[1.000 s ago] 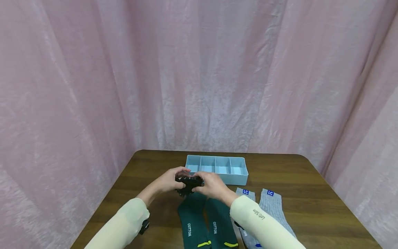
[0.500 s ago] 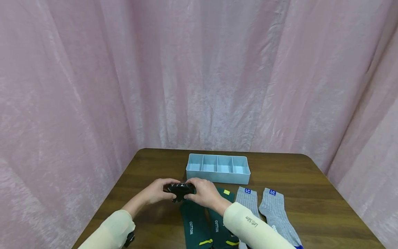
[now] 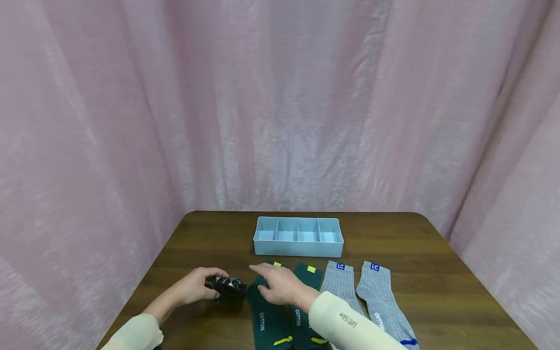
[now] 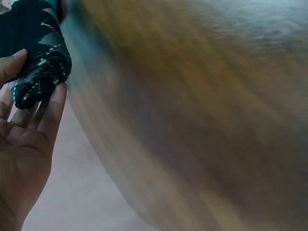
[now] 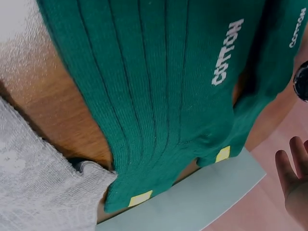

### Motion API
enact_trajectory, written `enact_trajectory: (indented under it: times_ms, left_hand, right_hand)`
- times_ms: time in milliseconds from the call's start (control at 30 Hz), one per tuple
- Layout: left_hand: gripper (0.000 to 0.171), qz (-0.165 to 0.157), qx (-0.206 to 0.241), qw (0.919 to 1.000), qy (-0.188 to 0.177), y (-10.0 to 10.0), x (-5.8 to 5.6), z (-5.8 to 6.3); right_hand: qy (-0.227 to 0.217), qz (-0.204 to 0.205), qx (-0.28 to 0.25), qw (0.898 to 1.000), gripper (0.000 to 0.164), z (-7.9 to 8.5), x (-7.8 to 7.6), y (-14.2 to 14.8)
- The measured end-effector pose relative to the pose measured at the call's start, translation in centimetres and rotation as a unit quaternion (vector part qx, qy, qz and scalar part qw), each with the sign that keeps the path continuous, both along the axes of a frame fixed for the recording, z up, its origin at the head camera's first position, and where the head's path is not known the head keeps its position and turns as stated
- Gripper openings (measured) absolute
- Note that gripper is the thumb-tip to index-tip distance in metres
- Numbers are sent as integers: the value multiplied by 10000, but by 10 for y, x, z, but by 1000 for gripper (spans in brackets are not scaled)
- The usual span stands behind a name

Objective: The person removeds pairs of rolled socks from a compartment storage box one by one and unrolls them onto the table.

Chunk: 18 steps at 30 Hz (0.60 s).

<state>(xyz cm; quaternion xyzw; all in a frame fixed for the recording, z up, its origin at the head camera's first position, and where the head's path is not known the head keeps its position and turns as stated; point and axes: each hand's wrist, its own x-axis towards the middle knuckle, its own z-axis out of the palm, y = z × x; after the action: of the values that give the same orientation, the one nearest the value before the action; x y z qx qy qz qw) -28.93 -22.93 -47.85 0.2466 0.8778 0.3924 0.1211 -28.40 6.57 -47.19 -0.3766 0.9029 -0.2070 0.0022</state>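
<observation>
My left hand grips a rolled bundle of black socks with a white pattern, low over the left part of the table. In the left wrist view, the thumb lies on one face of the bundle and the fingers support it from below. My right hand has let its fingers extend, holds nothing and hovers over the pair of dark green socks. These lie flat, marked COTTON, with yellow tabs at the far ends. In the right wrist view, the fingers stand apart beside the green socks.
Behind the socks stands a light blue box with several compartments, nothing visible inside them. Two grey socks with blue labels lie flat to the right of the green ones. A pink curtain hangs behind the wooden table.
Both hands held the black sock bundle earlier. The left hand has carried it left and nearer to me, and the right hand has let go and now hovers over the green socks.
</observation>
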Motion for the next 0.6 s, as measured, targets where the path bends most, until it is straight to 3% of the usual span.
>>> enact_trajectory:
  times_ms: [233,500,600]
  left_hand:
    - [53,-160,220,9980,-574,-9,4,-14]
    - [50,-89,157,9984,-541,-10,-1,-6]
    - [46,-75,85,9993,-359,-8,-4,-6]
  right_hand:
    - [83,327,390,9987,55,-8,8,-10]
    - [168,561,623,9963,52,-12,14,-13]
    - [172,574,600,9964,52,-13,13,-12]
